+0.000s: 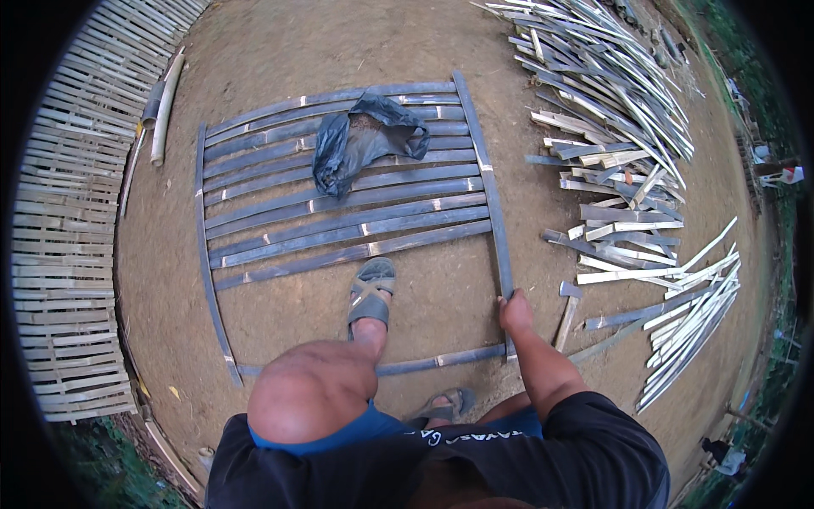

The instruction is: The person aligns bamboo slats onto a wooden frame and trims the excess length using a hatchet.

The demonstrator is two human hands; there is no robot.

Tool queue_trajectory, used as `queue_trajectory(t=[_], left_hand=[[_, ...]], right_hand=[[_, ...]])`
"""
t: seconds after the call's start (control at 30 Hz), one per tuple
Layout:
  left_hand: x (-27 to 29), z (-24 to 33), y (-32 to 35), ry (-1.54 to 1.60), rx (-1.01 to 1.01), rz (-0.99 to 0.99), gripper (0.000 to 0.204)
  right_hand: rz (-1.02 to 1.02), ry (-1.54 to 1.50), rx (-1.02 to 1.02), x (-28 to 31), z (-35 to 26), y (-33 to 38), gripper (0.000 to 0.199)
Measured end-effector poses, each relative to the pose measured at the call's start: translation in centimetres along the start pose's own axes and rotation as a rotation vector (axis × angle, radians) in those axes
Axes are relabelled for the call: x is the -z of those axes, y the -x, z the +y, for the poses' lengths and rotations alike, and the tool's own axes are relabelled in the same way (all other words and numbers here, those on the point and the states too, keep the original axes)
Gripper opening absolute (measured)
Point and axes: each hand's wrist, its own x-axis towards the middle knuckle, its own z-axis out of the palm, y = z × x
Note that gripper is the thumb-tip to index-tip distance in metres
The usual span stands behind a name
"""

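My right hand (515, 314) is closed around the right upright bamboo strip (486, 170), near its lower part. That strip borders a ladder-like frame laid on the ground, with several dark bamboo slats (348, 222) running across between it and the left upright strip (206, 212). A lower bamboo strip (441, 360) lies across the near end, partly hidden by my knee. On the far slats rests a crumpled black plastic bag (335, 153), its mouth open with small brownish bits inside. My left hand is out of sight. One sandalled foot stands inside the frame, below the lowest close-set slat.
A hatchet (566, 316) lies on the dirt right of my hand. Beyond it are piles of split bamboo (610, 110) and a stack of pale strips (691, 327). A slatted bamboo fence or panel (72, 212) runs along the left, beside a bamboo pole (167, 110).
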Motion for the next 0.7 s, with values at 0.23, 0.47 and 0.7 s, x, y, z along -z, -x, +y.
queue_trajectory(t=[0.23,0.47,0.7], left_hand=[[-0.4,0.0,0.4,-0.003,0.007,-0.014,0.080],[-1.3,0.3,1.4,-0.007,0.009,-0.035,0.087],[-2.8,0.5,2.5,0.018,0.025,-0.042,0.095]], right_hand=[[0.029,-0.055,0.037,0.1,-0.6,0.2,0.043],[0.065,-0.025,0.064,-0.2,-0.2,-1.5,0.046],[-0.022,0.040,0.007,0.0,-1.3,-3.6,0.052]])
